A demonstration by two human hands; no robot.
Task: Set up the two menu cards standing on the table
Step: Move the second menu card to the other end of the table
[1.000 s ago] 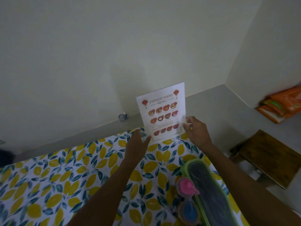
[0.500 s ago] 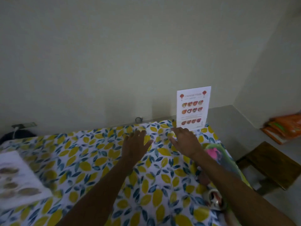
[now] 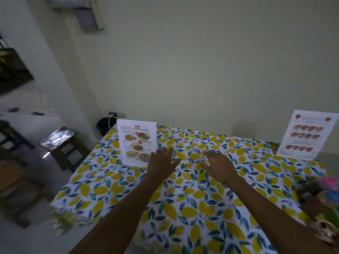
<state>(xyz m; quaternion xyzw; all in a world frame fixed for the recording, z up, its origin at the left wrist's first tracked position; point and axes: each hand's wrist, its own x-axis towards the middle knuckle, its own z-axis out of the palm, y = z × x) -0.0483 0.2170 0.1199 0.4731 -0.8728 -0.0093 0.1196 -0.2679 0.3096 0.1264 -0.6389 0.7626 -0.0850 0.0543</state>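
Leaf-print table (image 3: 192,213) bears two menu cards (image 3: 137,143).

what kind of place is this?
Probably a small home-style eatery or a staged dining corner: two food menu cards stand on a table with a lemon-print cloth, wooden stools beside it.

Two white printed paper menu cards stand upright: food-photo card (image 3: 137,143) far left, red-lantern card (image 3: 306,135) far right.

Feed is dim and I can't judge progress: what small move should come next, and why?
Probably draw both open hands, left hand and right hand, back. The white food-photo menu card and the white red-lantern menu card both appear upright on the lemon-print tablecloth, untouched.
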